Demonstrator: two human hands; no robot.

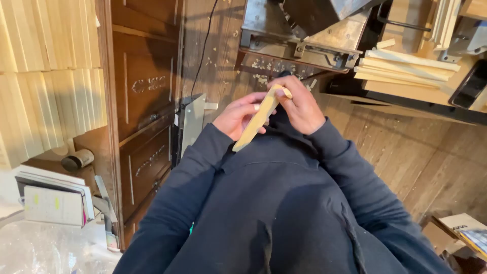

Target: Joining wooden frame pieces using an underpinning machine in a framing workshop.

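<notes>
Both hands: we hold one pale, flat strip of cut wood (256, 122) slantwise in front of our chest.
Left hand (238, 115): fingers curled around the strip's lower half.
Right hand (300, 104): fingers pinching the strip's top end, thumb pressed on its tip.
Strip's place: up in the air, clear of the floor and of the grey metal machine (299, 30) ahead.
Done, as we judge it: pale chips lie under the machine, and a stack of similar light wooden strips (406, 68) rests on the surface to the right.
Left: this strip has not yet joined the stack.
</notes>
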